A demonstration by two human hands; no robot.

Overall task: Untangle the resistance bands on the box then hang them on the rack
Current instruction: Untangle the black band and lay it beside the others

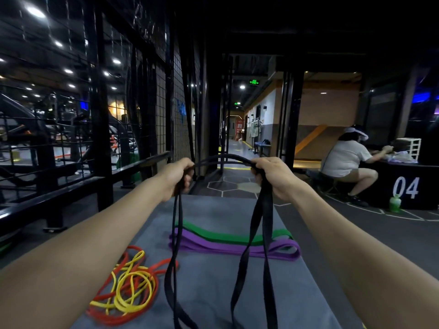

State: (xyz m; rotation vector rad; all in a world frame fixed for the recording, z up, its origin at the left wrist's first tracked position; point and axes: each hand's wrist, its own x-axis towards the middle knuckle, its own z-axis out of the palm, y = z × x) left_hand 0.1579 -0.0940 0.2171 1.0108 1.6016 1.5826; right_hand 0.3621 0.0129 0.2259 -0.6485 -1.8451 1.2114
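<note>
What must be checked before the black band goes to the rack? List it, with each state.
1. Left hand grip on black band: ok.
2. Right hand grip on it: ok.
3. Black band clear of the red and yellow bands: cannot tell, its left strands hang close beside them.
4. Black band free of twists: cannot tell, the bottom is out of frame.
5. Purple and green bands flat on the box: ok.
</note>
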